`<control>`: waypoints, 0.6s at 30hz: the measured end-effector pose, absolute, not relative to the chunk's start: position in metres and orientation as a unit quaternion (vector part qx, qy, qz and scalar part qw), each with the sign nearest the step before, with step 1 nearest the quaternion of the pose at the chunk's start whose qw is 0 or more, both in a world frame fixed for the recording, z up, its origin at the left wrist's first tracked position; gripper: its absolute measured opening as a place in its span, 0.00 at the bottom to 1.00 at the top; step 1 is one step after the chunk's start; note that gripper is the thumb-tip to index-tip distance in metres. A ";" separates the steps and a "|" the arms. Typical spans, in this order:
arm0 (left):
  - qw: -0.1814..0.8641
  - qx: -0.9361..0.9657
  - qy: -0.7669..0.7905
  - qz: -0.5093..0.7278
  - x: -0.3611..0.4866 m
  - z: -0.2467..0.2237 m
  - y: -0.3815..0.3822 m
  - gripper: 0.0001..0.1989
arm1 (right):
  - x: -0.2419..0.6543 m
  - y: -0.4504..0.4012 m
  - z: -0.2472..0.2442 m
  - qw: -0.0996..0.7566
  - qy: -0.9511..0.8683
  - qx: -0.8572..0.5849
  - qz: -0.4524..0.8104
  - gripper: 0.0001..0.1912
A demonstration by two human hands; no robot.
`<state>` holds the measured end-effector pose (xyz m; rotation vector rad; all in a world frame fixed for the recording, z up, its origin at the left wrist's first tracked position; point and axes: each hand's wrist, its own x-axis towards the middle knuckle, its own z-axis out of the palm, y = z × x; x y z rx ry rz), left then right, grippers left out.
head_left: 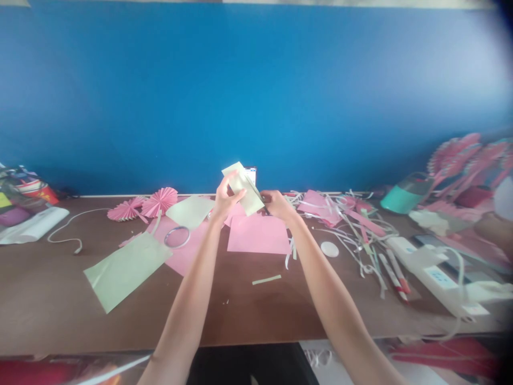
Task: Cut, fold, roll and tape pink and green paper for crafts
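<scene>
My left hand (228,199) is closed around a folded piece of pale green paper (249,195), raised above the table with the thumb across its face. Close to the paper's lower right corner is my right hand (277,204), fingers curled around a small dark tool that looks like scissors, mostly hidden. A narrow strip runs along the paper's upper right edge. Behind the paper a phone (251,172) with a lit screen shows in part. Beneath the hands lies a pink sheet (258,235); a thin green strip (266,279) rests nearer the front edge.
To the left are a green sheet (128,270), a tape roll (177,237) and pink paper fans (159,202). Paper scraps (352,224), a white disc (329,249), markers (395,275) and a power strip (435,272) lie right. Another person's arm (495,232) shows far right.
</scene>
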<state>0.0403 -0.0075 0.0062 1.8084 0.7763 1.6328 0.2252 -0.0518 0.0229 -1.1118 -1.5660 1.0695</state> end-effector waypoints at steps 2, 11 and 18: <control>0.292 0.678 0.287 0.611 0.040 0.006 -0.008 0.36 | 0.225 -0.051 0.022 0.455 -0.635 -0.451 0.432 0.15; 0.303 0.674 0.290 0.608 0.039 0.006 -0.009 0.36 | 0.226 -0.051 0.020 0.459 -0.652 -0.427 0.426 0.13; 0.316 0.669 0.282 0.611 0.040 0.004 -0.006 0.38 | 0.225 -0.052 0.021 0.461 -0.647 -0.425 0.434 0.12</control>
